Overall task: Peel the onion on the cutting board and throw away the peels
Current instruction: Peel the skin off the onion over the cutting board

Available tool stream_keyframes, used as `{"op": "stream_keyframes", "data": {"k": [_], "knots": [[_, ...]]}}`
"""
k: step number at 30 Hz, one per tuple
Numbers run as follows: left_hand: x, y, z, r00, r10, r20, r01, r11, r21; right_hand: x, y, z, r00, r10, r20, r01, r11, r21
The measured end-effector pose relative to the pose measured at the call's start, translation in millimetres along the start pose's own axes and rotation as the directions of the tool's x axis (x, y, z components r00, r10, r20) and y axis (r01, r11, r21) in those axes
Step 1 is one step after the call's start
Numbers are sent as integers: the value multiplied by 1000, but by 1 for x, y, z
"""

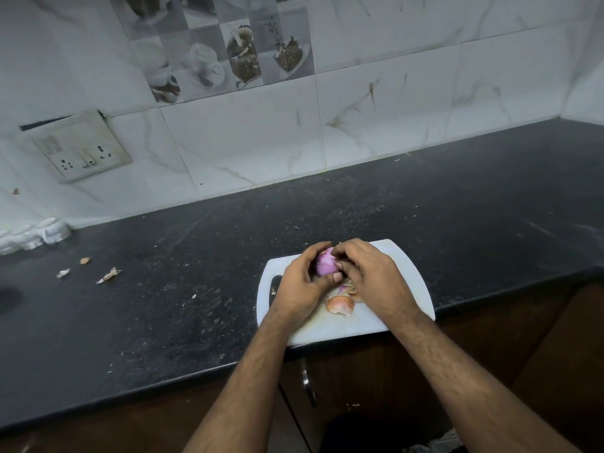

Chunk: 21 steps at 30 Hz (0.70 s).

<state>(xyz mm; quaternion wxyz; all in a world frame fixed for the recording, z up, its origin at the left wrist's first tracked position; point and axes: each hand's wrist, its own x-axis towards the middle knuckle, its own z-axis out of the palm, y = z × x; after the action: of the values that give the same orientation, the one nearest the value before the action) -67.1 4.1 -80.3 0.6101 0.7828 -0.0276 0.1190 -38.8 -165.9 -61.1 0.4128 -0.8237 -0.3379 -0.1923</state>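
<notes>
A purple onion (324,265) sits between both hands just above the white cutting board (408,276). My left hand (302,282) grips it from the left, thumb under its lower side. My right hand (369,273) curls over its right side, fingertips pinching at its top. Much of the onion's skin is off, showing shiny purple flesh. Loose orange-brown peels (340,304) lie on the board below the onion, partly hidden by my right hand.
The board lies at the front edge of a black speckled counter (163,305). A few peel scraps (108,275) lie on the counter to the left. A white moulded object (36,235) stands at the far left by the tiled wall. A cabinet handle (307,380) shows below.
</notes>
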Motion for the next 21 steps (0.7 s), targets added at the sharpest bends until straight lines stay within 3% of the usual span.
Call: {"op": "stream_keyframes", "data": {"k": [12,21], "knots": [[-3,4,-1,1000,12,24,-10,996,-88,6,4,-3,997,79,3,-79,989,125],[-2,3,1,1000,-7,10,8,994,-106,7,5,1,997,32,73,-32,999,7]]}}
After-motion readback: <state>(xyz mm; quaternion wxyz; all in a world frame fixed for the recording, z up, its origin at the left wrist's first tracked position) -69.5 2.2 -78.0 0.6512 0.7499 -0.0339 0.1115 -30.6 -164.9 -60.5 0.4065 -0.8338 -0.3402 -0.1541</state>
